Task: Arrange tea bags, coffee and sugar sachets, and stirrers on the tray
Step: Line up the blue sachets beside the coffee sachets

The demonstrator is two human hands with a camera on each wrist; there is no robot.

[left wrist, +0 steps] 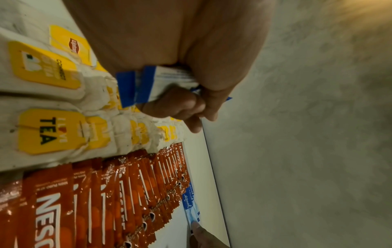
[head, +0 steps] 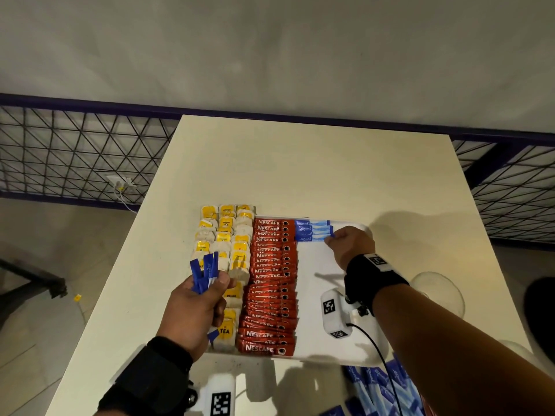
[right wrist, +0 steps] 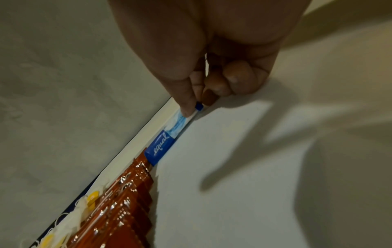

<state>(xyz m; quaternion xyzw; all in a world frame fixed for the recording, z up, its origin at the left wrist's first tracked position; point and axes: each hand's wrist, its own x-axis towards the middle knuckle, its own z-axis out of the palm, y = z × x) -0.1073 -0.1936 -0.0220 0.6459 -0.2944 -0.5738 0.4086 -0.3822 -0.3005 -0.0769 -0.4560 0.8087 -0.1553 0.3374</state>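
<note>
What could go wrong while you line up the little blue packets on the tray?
1. The left hand grips a loose fan of blue Equal sachets; one might slip onto the tea bags below.
2. The right hand pinches the end of a sachet in the short Equal row; a nudge could skew that row or the Nescafe sachets beside it.

Loose blue sachets [head: 387, 388] (cut by bottom edge) lie half-hidden.

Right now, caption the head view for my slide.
Right hand lays a blue sachet on the tray; left hand holds more.
</note>
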